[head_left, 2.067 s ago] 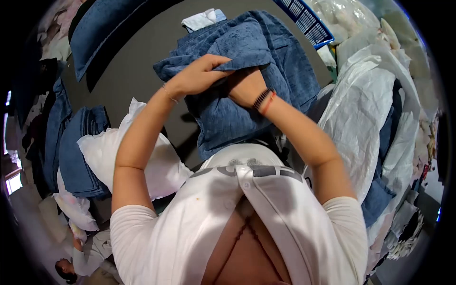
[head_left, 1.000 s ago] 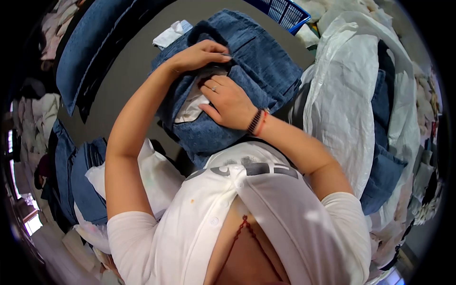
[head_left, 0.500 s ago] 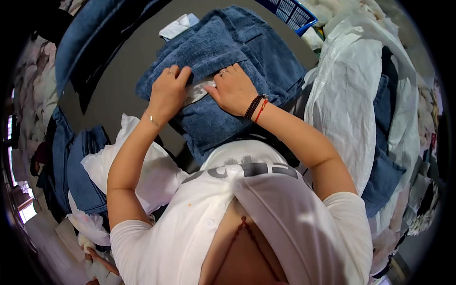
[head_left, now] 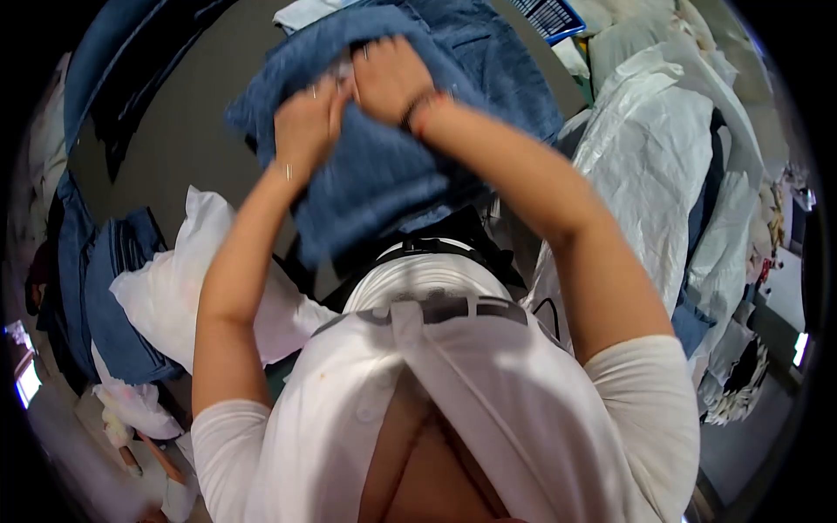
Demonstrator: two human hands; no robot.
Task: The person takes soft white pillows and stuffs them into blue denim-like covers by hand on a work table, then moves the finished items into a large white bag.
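We see both hands bunched together on a folded blue cloth [head_left: 375, 179], held up in front of the chest above a grey tabletop [head_left: 174, 131]. The left hand [head_left: 305, 122] is fisted in the cloth and the right hand [head_left: 388, 78] curls its fingers over the upper fold, though both are blurred. More blue cloth [head_left: 488, 61] lies beyond. White plastic sacks [head_left: 645, 148] crowd the right, with a stack of folded blue pieces [head_left: 118, 288] at the left and a blue basket [head_left: 551, 12] at the far edge.
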